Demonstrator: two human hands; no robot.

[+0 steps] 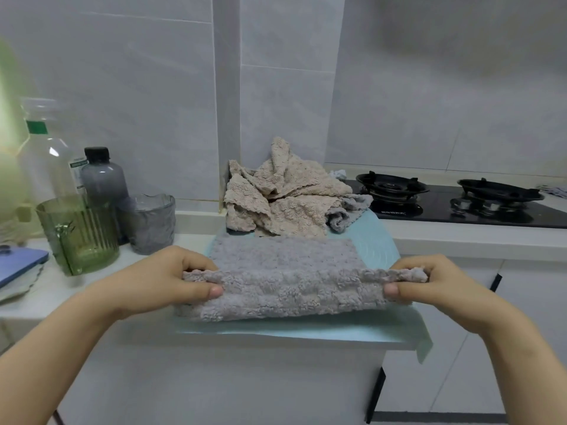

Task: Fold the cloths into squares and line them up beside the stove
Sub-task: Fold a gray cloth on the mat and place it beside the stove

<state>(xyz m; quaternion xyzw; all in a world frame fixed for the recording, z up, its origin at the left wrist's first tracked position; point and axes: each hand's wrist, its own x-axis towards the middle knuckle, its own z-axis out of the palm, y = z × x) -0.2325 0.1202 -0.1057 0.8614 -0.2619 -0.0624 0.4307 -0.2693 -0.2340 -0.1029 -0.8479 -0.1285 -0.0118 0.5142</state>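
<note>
A fluffy grey cloth (285, 271) lies on a light blue mat (377, 240) at the counter's front. My left hand (181, 277) pinches its near left corner and my right hand (429, 280) pinches its near right corner, lifting the near edge so it curls over. Behind it sits a crumpled heap of beige cloths (282, 191), with another grey cloth (343, 216) bunched at the heap's right side. The black gas stove (454, 204) is to the right of the heap.
On the left stand a green ribbed glass (79, 234), a grey glass (150, 222), a dark grey bottle (102, 176) and a clear bottle (46, 161). A blue flat object (18, 265) lies at the far left. Tiled wall rises behind.
</note>
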